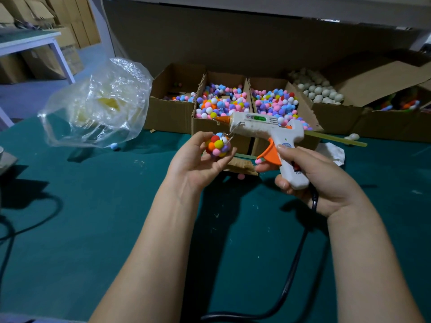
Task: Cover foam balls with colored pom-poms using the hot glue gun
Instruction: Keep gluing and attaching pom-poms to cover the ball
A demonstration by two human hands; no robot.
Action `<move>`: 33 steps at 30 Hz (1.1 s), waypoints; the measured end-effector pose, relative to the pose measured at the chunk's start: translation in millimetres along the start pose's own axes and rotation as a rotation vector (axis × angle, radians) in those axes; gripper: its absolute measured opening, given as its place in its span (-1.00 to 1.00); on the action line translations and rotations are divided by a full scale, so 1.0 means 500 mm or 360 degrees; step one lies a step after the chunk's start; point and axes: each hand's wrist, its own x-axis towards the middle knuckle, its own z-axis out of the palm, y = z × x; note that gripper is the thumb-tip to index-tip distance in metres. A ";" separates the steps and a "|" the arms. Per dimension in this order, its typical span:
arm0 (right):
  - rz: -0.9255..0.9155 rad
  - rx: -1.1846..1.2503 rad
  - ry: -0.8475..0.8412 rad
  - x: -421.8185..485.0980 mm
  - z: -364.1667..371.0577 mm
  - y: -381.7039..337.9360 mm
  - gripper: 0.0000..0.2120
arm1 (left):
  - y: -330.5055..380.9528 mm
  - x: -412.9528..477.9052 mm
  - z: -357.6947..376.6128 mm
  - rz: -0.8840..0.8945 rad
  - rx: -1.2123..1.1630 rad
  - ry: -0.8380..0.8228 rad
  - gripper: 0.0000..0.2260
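Clamped in the right hand (326, 183) over a green felt table (93, 206), cardboard boxes (170, 113) of fluffy pom-poms (221, 103) at 12 o'clock, a white plastic glue gun (261, 127) aims toward 9 o'clock above the round, pom-pom-studded foam ball (218, 145) cupped in the left hand (198, 164), fingers curled around it.

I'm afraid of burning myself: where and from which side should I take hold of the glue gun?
Grip the glue gun by its white handle under the orange trigger, coming from below and behind, as the right hand does. The nozzle points left and the glue stick juts out the back, so both ends are best avoided.
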 end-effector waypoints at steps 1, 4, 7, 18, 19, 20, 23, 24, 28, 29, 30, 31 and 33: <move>-0.0001 0.0000 0.0004 0.000 0.000 0.000 -0.55 | -0.001 0.001 0.000 0.0022 -0.0011 0.0020 -0.73; 0.0017 0.0040 0.0006 0.000 0.000 -0.002 -0.61 | -0.002 0.002 0.002 0.0104 -0.0024 0.0058 -0.64; 0.0036 0.0089 0.0002 -0.002 0.001 -0.005 -0.67 | -0.007 -0.001 0.009 0.0186 0.0044 0.0055 -0.87; 0.0072 0.0065 -0.0027 -0.006 0.002 -0.006 -0.58 | -0.015 -0.001 0.018 0.0506 0.0293 0.0097 -0.92; 0.0080 0.0060 -0.0031 -0.007 0.002 -0.006 -0.57 | -0.015 -0.001 0.019 0.0519 0.0297 0.0083 -0.92; 0.0085 0.0057 -0.0038 -0.007 0.001 -0.006 -0.56 | -0.015 -0.003 0.018 0.0533 0.0297 0.0081 -0.92; 0.0076 0.0052 -0.0065 -0.007 0.002 -0.005 -0.60 | -0.015 -0.007 0.019 0.0566 0.0268 0.0091 -0.90; 0.0073 0.0058 -0.0068 -0.007 0.001 -0.004 -0.61 | -0.015 -0.008 0.019 0.0571 0.0266 0.0091 -0.90; 0.0068 0.0088 -0.0089 -0.006 0.001 -0.002 -0.68 | -0.015 -0.011 0.022 0.0575 0.0273 0.0096 -0.89; 0.0070 0.0092 -0.0095 -0.005 0.001 -0.001 -0.69 | -0.015 -0.011 0.023 0.0574 0.0269 0.0095 -0.88; 0.0075 0.0094 -0.0099 -0.005 0.001 -0.001 -0.70 | -0.015 -0.012 0.023 0.0574 0.0271 0.0094 -0.87; 0.0081 0.0095 -0.0104 -0.005 0.001 -0.001 -0.71 | -0.015 -0.012 0.024 0.0577 0.0284 0.0088 -0.86; 0.0094 0.0084 -0.0111 -0.005 0.000 -0.001 -0.71 | -0.015 -0.013 0.024 0.0579 0.0327 0.0067 -0.84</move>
